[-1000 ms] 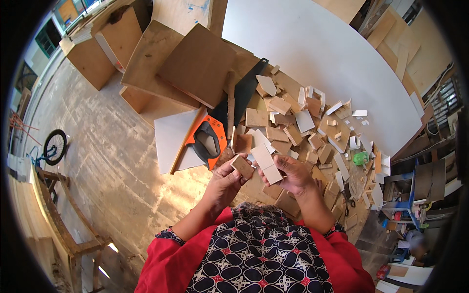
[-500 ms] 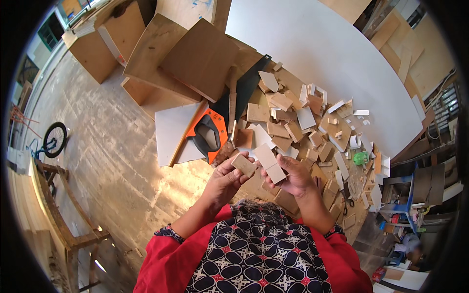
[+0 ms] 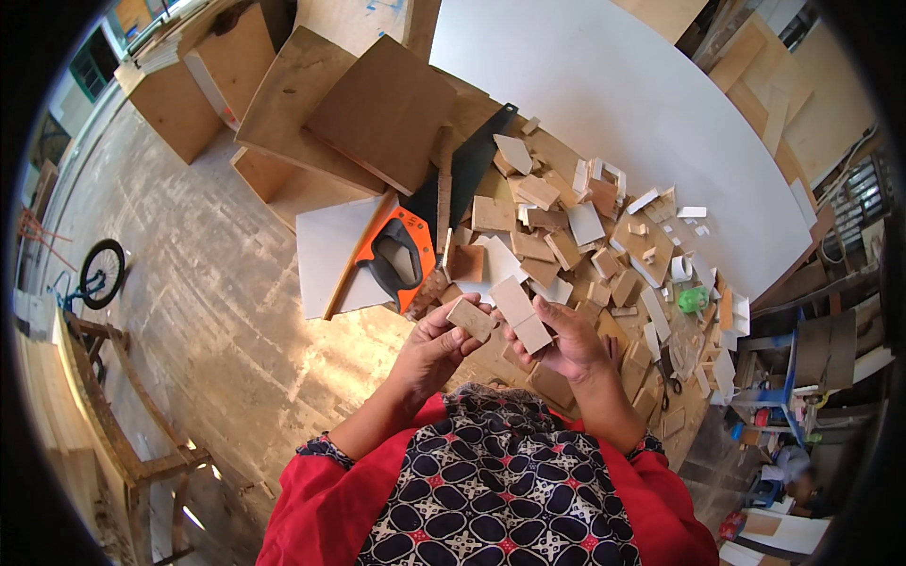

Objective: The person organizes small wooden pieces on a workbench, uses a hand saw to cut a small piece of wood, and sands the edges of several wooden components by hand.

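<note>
Between its thumb and fingers, my left hand [image 3: 429, 351] grips a small rectangular wood block [image 3: 471, 320]. Close beside it, my right hand [image 3: 571, 344] holds a longer pale wood piece [image 3: 521, 312] tilted upright, with a line across its face; it may be two blocks end to end. The two held pieces are a little apart. Just beyond my hands lies a heap of loose wood offcuts [image 3: 535, 247]. A handsaw [image 3: 396, 259] with an orange and black handle rests left of the heap, its dark blade running away under a wood strip.
Large plywood boards [image 3: 382, 113] are stacked at the far left of the work surface. A big white panel [image 3: 613, 85] spreads behind the heap. Scissors [image 3: 672, 387] and a green plastic thing [image 3: 693, 300] lie on the right. A wooden frame [image 3: 142, 462] stands at left, near a bicycle wheel [image 3: 102, 274].
The background has shifted slightly left in the picture. Both hands keep the same hold on their wood pieces.
</note>
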{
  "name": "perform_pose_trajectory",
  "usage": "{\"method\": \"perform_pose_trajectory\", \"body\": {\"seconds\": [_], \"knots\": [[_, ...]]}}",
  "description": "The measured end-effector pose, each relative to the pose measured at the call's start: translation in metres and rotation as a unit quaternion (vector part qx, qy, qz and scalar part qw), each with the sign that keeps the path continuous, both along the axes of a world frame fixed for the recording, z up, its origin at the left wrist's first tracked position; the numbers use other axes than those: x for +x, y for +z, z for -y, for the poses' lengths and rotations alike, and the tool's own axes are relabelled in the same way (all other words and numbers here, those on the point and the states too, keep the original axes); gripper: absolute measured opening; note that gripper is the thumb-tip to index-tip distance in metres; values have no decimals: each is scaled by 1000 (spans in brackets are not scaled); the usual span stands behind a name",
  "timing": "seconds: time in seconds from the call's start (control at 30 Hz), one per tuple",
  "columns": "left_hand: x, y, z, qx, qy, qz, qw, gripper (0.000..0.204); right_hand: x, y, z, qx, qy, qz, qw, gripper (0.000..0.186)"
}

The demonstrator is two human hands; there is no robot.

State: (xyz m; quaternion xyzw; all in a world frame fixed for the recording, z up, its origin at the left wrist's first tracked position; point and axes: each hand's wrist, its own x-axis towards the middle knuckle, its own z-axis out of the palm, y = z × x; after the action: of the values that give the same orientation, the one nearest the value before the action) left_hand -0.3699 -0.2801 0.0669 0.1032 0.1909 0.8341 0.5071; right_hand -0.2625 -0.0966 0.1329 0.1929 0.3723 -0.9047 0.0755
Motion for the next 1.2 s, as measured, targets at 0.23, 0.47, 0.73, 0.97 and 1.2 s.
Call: {"method": "perform_pose_trajectory", "body": {"seconds": [0.23,0.47,0.73,0.97,1.2], "knots": [[1,0,3,-21,-8,-3,1000,50,3,-1,3,35,-1,-5,999,54],[0,4,4,-13,-23,-9,1000,50,9,-8,5,47,-12,-30,998,40],[0,2,2,-17,-33,-21,999,47,11,2,15,239,-36,-33,970,40],[4,0,-3,-94,-5,-132,987,50,7,7,23,607,-48,-118,785,51],[5,0,-5,-132,-30,-113,984,47,7,4,26,560,-44,-82,823,53]]}}
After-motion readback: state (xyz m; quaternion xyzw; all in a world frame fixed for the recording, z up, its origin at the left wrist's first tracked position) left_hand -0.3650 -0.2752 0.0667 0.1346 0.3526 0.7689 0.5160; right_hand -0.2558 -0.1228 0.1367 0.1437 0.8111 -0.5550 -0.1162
